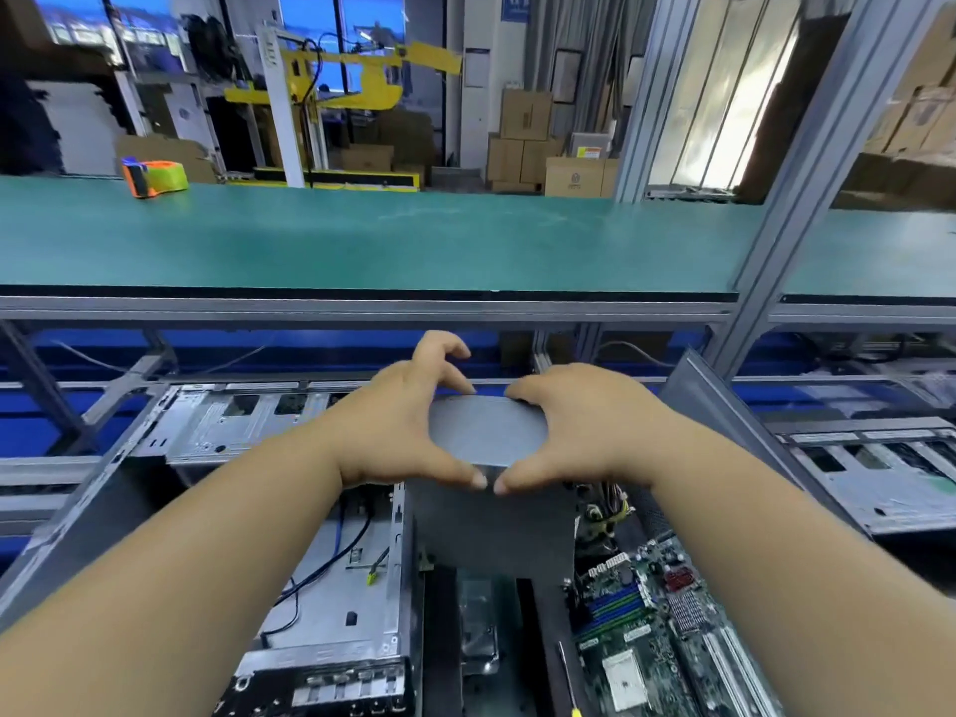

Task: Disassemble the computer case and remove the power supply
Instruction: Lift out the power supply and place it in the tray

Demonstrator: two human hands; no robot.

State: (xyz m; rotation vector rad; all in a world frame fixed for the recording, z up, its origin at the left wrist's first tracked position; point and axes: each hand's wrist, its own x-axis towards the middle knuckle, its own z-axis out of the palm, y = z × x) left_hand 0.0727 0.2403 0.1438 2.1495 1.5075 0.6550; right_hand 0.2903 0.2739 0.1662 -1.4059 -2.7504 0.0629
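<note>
Power supply (489, 458) held above open computer case (331, 613), near its far edge. Left hand (398, 432) and right hand (574, 432) grip opposite sides, fingers curled over top. Risk: cable bundle (610, 501) possibly attached, snagging motherboard (652, 613); box slipping onto board.

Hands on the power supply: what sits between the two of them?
In the head view, only the grey top of the power supply shows between the left hand and right hand; thumb tips nearly meet at its near edge.
</note>
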